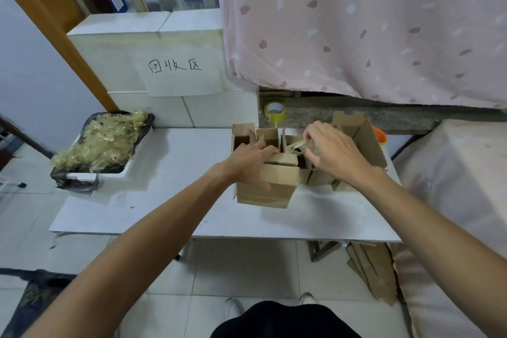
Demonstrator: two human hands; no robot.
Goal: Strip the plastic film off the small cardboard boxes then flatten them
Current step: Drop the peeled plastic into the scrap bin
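A small brown cardboard box (pixel 270 186) stands near the middle of the white table (pixel 192 200). My left hand (pixel 248 163) grips its top left edge, thumb on the front face. My right hand (pixel 333 152) is just right of it and pinches a strip of clear yellowish plastic film (pixel 297 144) that runs off the box top. Behind stand several more small open boxes (pixel 253 136).
A larger open cardboard box (pixel 367 143) stands at the right behind my right hand. A white tray lined with a black bag (pixel 104 143) holds a heap of stripped film at the left. A tape roll (pixel 275 112) sits on the ledge behind. Flattened cardboard (pixel 370 269) lies on the floor at the right.
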